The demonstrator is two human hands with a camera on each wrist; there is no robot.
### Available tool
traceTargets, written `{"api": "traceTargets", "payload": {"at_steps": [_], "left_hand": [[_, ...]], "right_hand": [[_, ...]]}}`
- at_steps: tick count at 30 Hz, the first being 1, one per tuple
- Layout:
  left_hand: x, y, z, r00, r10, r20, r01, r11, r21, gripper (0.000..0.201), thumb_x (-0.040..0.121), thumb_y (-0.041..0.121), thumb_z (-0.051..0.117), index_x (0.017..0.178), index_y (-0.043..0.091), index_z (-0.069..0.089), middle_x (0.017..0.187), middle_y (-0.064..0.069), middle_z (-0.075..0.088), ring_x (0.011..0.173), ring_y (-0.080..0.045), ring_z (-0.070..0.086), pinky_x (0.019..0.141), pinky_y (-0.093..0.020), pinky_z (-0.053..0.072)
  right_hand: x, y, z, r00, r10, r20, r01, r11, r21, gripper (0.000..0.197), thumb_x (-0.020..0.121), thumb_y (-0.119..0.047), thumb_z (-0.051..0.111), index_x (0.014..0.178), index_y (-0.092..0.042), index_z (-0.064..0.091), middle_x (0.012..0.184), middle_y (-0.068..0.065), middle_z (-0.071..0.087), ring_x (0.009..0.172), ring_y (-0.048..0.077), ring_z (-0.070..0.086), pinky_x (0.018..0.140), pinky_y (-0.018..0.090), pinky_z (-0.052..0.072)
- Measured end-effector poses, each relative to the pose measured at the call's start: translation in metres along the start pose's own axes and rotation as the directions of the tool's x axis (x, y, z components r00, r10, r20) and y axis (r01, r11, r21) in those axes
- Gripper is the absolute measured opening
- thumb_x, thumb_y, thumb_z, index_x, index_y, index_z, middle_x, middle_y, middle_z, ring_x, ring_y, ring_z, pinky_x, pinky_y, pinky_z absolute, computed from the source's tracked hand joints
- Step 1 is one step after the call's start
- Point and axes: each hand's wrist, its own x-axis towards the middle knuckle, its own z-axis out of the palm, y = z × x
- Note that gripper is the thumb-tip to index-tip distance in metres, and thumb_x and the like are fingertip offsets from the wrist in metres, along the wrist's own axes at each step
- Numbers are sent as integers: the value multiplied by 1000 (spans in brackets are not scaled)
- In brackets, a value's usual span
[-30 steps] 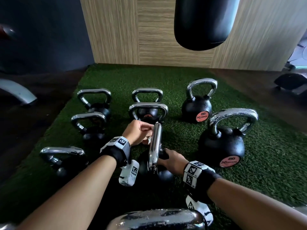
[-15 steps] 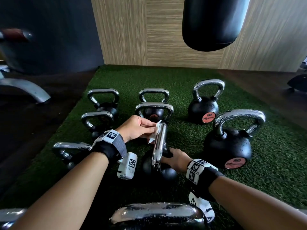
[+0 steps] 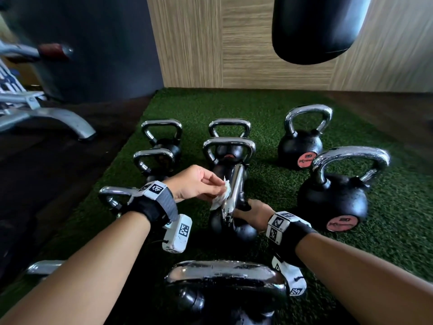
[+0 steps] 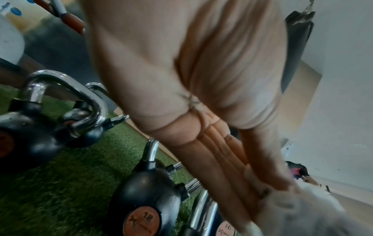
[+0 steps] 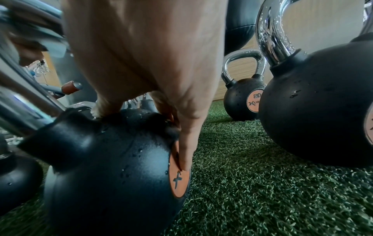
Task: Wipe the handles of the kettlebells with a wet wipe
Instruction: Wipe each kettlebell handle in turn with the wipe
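A black kettlebell [image 3: 234, 228] stands at the centre of the green turf, its chrome handle [image 3: 235, 186] edge-on to me. My left hand [image 3: 219, 187] pinches a white wet wipe [image 3: 220, 199] against the handle's left side. The left wrist view shows the fingers [image 4: 232, 159] reaching to the blurred wipe [image 4: 302, 210] beside the chrome handle [image 4: 203, 210]. My right hand [image 3: 248, 205] grips the same kettlebell low down. In the right wrist view its fingers [image 5: 185, 143] run down over the wet black ball [image 5: 111, 167] and the orange label.
Several more kettlebells stand around: a large one [image 3: 332, 202] at right, one [image 3: 300, 146] behind it, small ones [image 3: 154, 158] at left, one handle [image 3: 225, 275] close below me. A black punching bag [image 3: 316, 26] hangs above. A metal bench leg [image 3: 58, 118] lies left.
The wipe has slid a little down the handle's left side and shows more below my left fingers. My right hand keeps its hold. My head has shifted.
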Motion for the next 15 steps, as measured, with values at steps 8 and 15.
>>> {"api": "traceTargets", "payload": {"at_steps": [8, 15], "left_hand": [[-22, -23, 4, 999, 13, 31, -12, 999, -43, 17, 80, -13, 76, 89, 0, 69, 76, -7, 76, 65, -10, 72, 63, -24, 62], [-30, -48, 10, 998, 25, 52, -20, 994, -104, 31, 79, -16, 75, 79, 15, 79, 78, -4, 78, 69, -11, 74, 66, -27, 64]], "right_hand": [[3, 2, 0, 1000, -16, 16, 16, 999, -50, 49, 83, -67, 64, 92, -19, 66, 96, 3, 66, 89, 23, 64, 72, 27, 42], [3, 2, 1, 1000, 12, 15, -11, 999, -53, 54, 81, -69, 63, 100, -18, 66, 102, 4, 68, 93, 24, 65, 76, 29, 46]]}}
